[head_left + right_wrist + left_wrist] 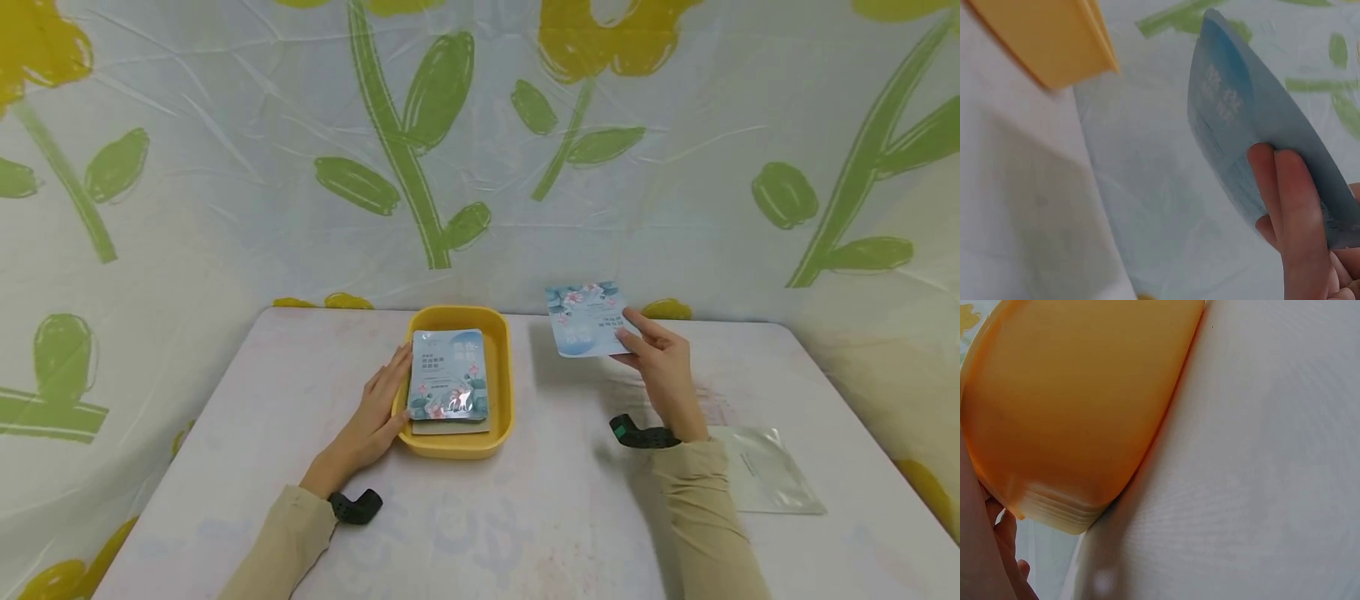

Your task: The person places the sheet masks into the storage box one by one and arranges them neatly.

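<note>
My right hand [663, 367] pinches a flat blue sachet [588, 319] by its side edge, raised over the table right of the basin. It has pink flowers and pale lettering; in the right wrist view the sachet [1229, 106] tilts between thumb and fingers [1300, 194]. My left hand [378, 417] lies along the left side of a yellow plastic basin [501, 400], its fingers stretched along the wall. Inside the basin rests a similar blue sachet [447, 375], on top of a paler flat packet [450, 427] that shows at its near edge.
A silvery flat packet [776, 471] lies on the white table [480, 533] beside my right forearm, which partly covers it. Behind the table hangs a white cloth [247, 192] with yellow flowers and green leaves.
</note>
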Demonstrator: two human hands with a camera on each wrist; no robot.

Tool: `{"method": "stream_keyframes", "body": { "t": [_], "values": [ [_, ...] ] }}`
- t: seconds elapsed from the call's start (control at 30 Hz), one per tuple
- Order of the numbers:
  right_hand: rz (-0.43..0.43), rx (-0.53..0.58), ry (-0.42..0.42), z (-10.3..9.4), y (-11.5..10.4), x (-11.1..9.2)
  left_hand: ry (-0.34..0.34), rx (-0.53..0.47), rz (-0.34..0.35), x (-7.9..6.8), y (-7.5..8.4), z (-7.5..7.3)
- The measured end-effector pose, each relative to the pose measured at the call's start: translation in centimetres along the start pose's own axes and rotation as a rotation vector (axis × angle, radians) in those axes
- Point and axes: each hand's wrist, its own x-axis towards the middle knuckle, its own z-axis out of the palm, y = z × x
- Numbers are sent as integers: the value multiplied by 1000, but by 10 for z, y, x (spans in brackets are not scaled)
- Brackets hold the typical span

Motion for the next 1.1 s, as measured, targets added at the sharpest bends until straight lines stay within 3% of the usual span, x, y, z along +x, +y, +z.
{"method": "stream_keyframes", "body": {
  "t": [0.27, 0.53, 0.77, 1.1],
  "values": [
    [0, -30, -68, 38, -14, -5, 17, -8, 14, -2, 1, -1],
    [8, -90, -83, 82, -19, -15, 12, -14, 19, 1, 1, 0],
    [38, -135, -87, 121, -5, -24, 2, -8, 1, 1, 0, 2],
    [109, -241, -154, 156, 24, -36, 6, -12, 14, -1, -1, 0]
  ]
}}
